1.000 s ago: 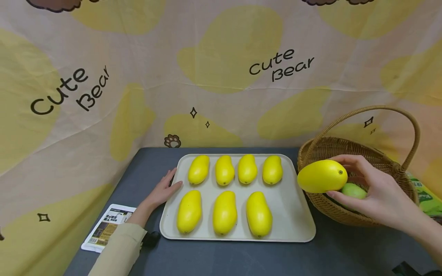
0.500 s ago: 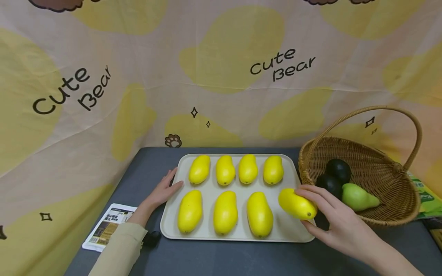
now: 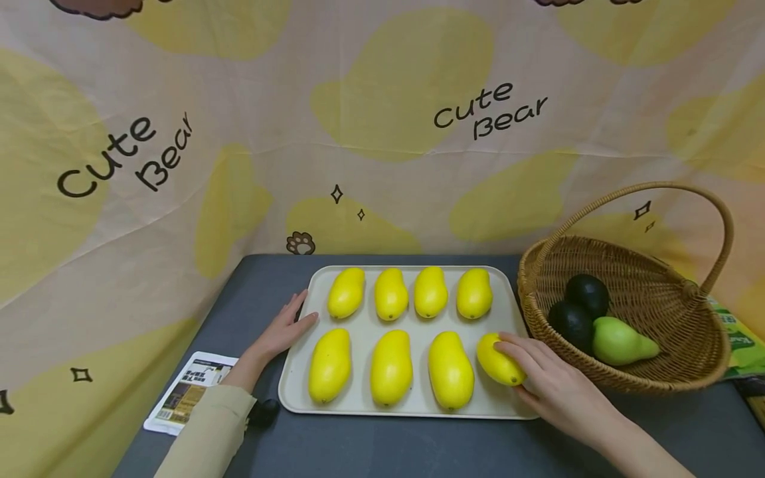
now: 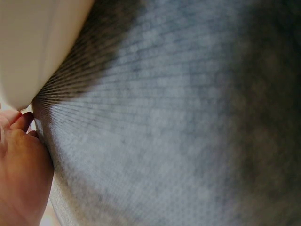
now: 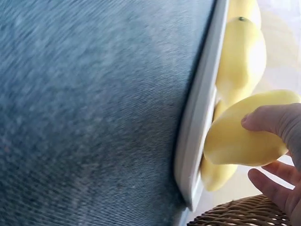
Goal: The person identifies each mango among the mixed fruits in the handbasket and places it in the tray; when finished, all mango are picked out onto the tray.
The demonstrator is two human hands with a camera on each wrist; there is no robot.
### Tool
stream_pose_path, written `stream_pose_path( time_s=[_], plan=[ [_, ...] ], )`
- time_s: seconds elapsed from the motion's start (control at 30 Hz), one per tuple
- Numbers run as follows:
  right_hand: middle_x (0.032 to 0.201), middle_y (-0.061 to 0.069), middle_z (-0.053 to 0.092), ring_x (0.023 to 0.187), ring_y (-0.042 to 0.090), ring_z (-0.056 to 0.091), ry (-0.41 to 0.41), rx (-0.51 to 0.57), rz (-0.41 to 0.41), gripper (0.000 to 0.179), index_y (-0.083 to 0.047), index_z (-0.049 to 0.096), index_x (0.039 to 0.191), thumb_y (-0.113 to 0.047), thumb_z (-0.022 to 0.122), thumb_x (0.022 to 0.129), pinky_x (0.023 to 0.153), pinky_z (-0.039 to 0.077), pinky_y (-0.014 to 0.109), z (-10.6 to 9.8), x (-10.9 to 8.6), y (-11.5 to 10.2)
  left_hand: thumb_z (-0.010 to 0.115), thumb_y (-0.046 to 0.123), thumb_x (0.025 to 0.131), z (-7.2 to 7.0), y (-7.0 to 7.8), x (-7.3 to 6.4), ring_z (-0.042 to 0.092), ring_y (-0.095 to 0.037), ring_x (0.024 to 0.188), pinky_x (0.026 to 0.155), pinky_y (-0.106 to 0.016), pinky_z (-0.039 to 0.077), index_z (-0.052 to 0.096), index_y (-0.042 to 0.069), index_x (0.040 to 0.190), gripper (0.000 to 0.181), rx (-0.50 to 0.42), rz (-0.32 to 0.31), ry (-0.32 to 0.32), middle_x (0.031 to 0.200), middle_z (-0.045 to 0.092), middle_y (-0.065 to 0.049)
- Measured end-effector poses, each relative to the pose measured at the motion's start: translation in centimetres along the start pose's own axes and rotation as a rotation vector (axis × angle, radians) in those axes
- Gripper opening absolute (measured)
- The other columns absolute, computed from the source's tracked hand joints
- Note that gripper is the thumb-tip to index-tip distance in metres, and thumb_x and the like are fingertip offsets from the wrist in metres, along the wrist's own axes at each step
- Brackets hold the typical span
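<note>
A pale rectangular tray carries yellow mangoes in two rows. At the right end of its front row, my right hand grips a mango between thumb and fingers. The right wrist view shows the thumb across that mango; whether it touches the tray I cannot tell. Just left of it lies another front-row mango. My left hand rests on the tray's left edge with its fingers extended. In the left wrist view, only part of the left hand shows beside the tray.
Right of the tray stands a wicker basket with a tall handle. It holds a green pear and two dark round fruits. A green packet lies behind the basket. A white printed pouch lies near the left forearm.
The right hand has carried the mango from over the basket leftward and down to the tray's front right corner. The left hand stays at the tray's edge.
</note>
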State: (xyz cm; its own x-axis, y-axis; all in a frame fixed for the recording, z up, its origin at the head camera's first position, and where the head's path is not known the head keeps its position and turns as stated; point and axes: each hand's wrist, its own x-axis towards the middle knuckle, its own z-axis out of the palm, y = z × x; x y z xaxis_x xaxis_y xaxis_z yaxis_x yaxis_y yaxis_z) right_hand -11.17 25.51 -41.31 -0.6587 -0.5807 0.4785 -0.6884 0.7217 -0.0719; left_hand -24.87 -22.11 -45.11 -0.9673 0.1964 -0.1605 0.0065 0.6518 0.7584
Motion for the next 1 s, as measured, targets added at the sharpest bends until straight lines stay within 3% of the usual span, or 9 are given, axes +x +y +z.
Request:
stream_pose_path(
  time_s=[0.13,0.2,0.3,0.37,0.47,0.57,0.67,0.83,1.0],
  plan=[
    [0.138,0.005,0.051,0.119,0.018,0.051,-0.017,-0.008,-0.031,0.053,-0.013,0.054,0.134,-0.048,0.059,0.094,0.096,0.04,0.019,0.3,-0.1,0.3,0.049,0.04,0.101,0.0,0.1,0.0,-0.008,-0.043,0.146,0.111,-0.066,-0.003,0.007,0.008,0.157,0.077,0.0,-0.005,0.001,0.162,-0.002,-0.02],
    [0.138,0.006,0.051,0.118,0.019,0.052,-0.024,-0.009,-0.037,0.063,-0.014,0.054,0.133,-0.032,0.081,0.079,0.09,0.047,0.025,0.3,-0.3,0.3,0.049,0.041,0.101,0.0,0.2,0.0,-0.008,-0.044,0.145,0.11,-0.066,-0.003,0.007,0.008,0.157,0.077,0.0,-0.006,0.002,0.162,-0.002,-0.021],
    [0.137,0.007,0.051,0.118,0.022,0.053,-0.043,-0.008,-0.027,0.082,-0.016,0.055,0.132,-0.012,0.091,0.058,0.082,0.054,0.035,0.4,-0.5,0.1,0.049,0.041,0.101,0.0,0.2,0.0,-0.008,-0.043,0.146,0.111,-0.066,-0.003,0.008,0.009,0.157,0.078,-0.001,-0.008,0.005,0.162,-0.002,-0.02],
    [0.137,0.007,0.051,0.117,0.023,0.053,-0.056,-0.001,-0.016,0.082,-0.018,0.055,0.13,-0.012,0.092,0.058,0.079,0.055,0.038,0.4,-0.8,0.0,0.049,0.042,0.1,-0.1,0.1,0.0,-0.008,-0.043,0.145,0.111,-0.066,-0.003,0.007,0.008,0.157,0.078,0.0,-0.004,0.003,0.162,-0.002,-0.02],
    [0.137,0.008,0.051,0.117,0.025,0.054,-0.068,0.016,-0.005,0.065,-0.02,0.056,0.129,-0.03,0.087,0.073,0.078,0.056,0.037,0.5,-1.2,0.0,0.049,0.042,0.1,-0.1,0.1,0.0,-0.008,-0.043,0.146,0.111,-0.066,-0.002,0.008,0.008,0.157,0.078,-0.001,-0.003,0.005,0.162,-0.001,-0.02],
    [0.136,0.007,0.051,0.116,0.023,0.055,-0.065,0.041,0.006,0.048,-0.022,0.057,0.128,-0.052,0.056,0.092,0.078,0.057,0.035,0.6,-1.5,0.0,0.049,0.041,0.1,-0.1,0.1,0.0,-0.008,-0.044,0.145,0.111,-0.066,-0.003,0.008,0.007,0.157,0.078,0.0,0.005,0.004,0.162,-0.001,-0.021],
    [0.136,0.005,0.051,0.112,0.019,0.056,-0.054,0.062,0.022,0.054,-0.024,0.057,0.128,-0.057,0.031,0.094,0.075,0.056,0.028,0.8,-1.7,0.0,0.049,0.041,0.101,-0.1,0.2,-0.1,-0.008,-0.043,0.146,0.111,-0.065,-0.003,0.008,0.007,0.157,0.078,-0.001,0.008,0.005,0.162,-0.001,-0.02],
    [0.137,0.004,0.051,0.103,0.012,0.056,-0.041,0.084,0.034,0.054,-0.023,0.058,0.128,-0.058,0.035,0.094,0.067,0.049,0.014,0.9,-2.0,-0.2,0.049,0.04,0.101,-0.1,0.1,-0.1,-0.008,-0.043,0.146,0.111,-0.065,-0.004,0.008,0.007,0.157,0.077,-0.002,0.012,0.006,0.162,-0.001,-0.02],
    [0.138,0.001,0.05,0.111,0.015,0.056,-0.033,0.043,0.026,0.053,-0.022,0.057,0.129,-0.058,0.055,0.09,0.071,0.054,0.025,0.8,-2.0,-0.2,0.049,0.04,0.101,0.0,0.2,0.0,-0.008,-0.043,0.146,0.111,-0.065,-0.004,0.008,0.007,0.157,0.077,-0.001,0.016,0.008,0.162,0.0,-0.021]
  ],
)
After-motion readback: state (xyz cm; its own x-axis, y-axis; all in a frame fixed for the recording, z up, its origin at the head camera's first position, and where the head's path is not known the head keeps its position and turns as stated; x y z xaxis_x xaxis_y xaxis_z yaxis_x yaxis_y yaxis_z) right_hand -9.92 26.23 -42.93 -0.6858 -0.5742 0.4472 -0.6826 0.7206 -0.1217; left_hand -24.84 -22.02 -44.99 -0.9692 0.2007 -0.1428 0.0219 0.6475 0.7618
